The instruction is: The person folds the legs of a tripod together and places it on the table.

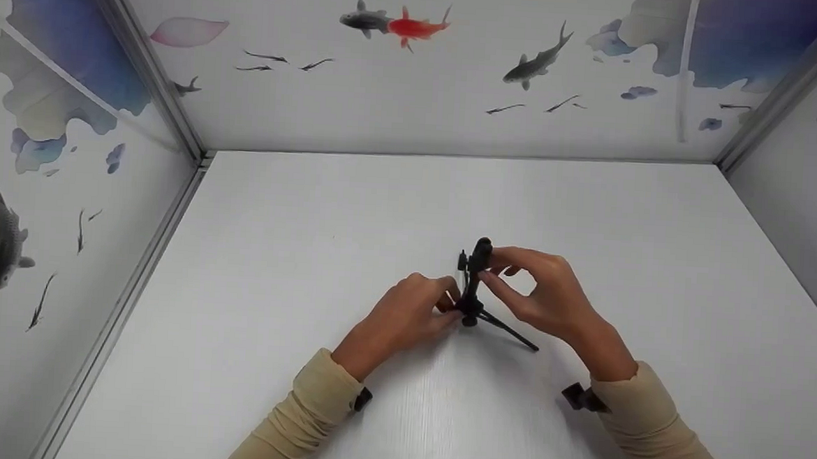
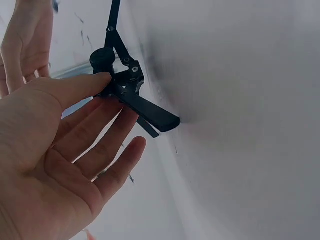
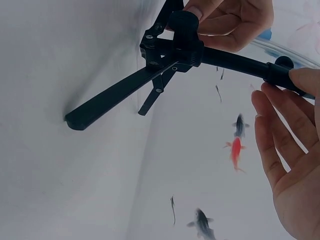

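Observation:
A small black tripod [image 1: 473,285] stands upright on the white table, between the two hands. Its flat legs [image 3: 112,99] spread out from a hub with hinged braces, as the right wrist view shows. My left hand [image 1: 410,312] pinches the tripod by its hub, near the round knob [image 2: 102,59]; in the left wrist view the thumb lies on it and the lower fingers extend loosely. Higher up, my right hand [image 1: 555,293] pinches the column [image 3: 235,62] between thumb and fingers. In the head view, the left fingertips are partly hidden behind the hub.
The white tabletop [image 1: 275,229] reaches to panels printed with fish and lotus leaves at the back [image 1: 450,99] and both sides. Metal rails [image 1: 134,264] border the left side. Small black devices [image 1: 585,398] sit at both sleeve cuffs.

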The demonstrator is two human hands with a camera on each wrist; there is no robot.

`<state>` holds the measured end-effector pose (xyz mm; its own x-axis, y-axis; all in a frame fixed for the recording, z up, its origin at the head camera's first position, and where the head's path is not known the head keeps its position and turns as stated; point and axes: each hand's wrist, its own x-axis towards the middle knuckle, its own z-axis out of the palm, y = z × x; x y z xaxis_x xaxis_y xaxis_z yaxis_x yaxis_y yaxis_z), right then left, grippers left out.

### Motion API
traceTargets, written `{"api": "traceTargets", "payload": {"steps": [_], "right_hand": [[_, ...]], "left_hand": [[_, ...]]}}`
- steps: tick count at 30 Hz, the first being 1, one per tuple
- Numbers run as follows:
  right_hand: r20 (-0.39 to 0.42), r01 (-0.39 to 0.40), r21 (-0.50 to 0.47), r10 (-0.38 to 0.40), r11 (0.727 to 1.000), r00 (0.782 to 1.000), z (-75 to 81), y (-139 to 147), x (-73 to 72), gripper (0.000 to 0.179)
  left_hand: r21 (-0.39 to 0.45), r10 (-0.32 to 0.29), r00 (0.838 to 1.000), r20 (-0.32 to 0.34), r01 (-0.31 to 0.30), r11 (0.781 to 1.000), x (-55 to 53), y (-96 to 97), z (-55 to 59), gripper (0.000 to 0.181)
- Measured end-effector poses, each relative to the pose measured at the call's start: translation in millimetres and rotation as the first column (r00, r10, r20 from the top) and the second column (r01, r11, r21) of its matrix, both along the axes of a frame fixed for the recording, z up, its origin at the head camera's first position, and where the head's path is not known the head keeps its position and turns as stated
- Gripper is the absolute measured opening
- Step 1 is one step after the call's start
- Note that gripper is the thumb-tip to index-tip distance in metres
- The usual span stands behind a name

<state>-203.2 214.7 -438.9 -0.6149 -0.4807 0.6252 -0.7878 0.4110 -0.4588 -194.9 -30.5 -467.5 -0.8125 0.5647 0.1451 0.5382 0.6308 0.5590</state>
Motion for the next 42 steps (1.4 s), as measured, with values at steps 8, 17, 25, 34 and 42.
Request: {"api": "traceTargets", "payload": {"steps": [8, 17, 25, 34, 42], "right_hand": [[0.01, -0.006, 0.009, 0.006, 1.0, 1.0, 0.1, -2.1, 0.1, 0.029], [0.017, 0.018, 0.04, -0.018, 0.999, 1.0, -4.3, -1.4, -0.9, 0.024], [0.032, 0.016, 0.046, -0.018, 0.999, 0.999, -4.2, -0.6, -0.3, 0.023], [0.006, -0.001, 0.033, 0.001, 0.999, 1.0, -5.4, -0.4, -1.4, 0.024], [0.024, -0.003, 0.038, 0.002, 0.999, 1.0, -4.4, -2.2, 0.4, 0.023]], "left_hand": [[0.011, 0.008, 1.0, 0.007, -0.008, 1.0, 0.1, 0.5, -1.1, 0.014], [0.024, -0.001, 1.0, 0.004, 0.001, 1.0, 0.1, 2.3, 0.0, 0.014], [0.088, -0.003, 1.0, 0.03, 0.0, 0.996, 0.7, 3.6, -0.5, 0.01], [0.102, 0.006, 1.0, 0.003, -0.006, 0.995, 1.4, 2.9, -0.4, 0.009], [0.119, 0.008, 1.0, 0.004, -0.008, 0.993, 2.2, 1.5, -1.5, 0.01]]}}
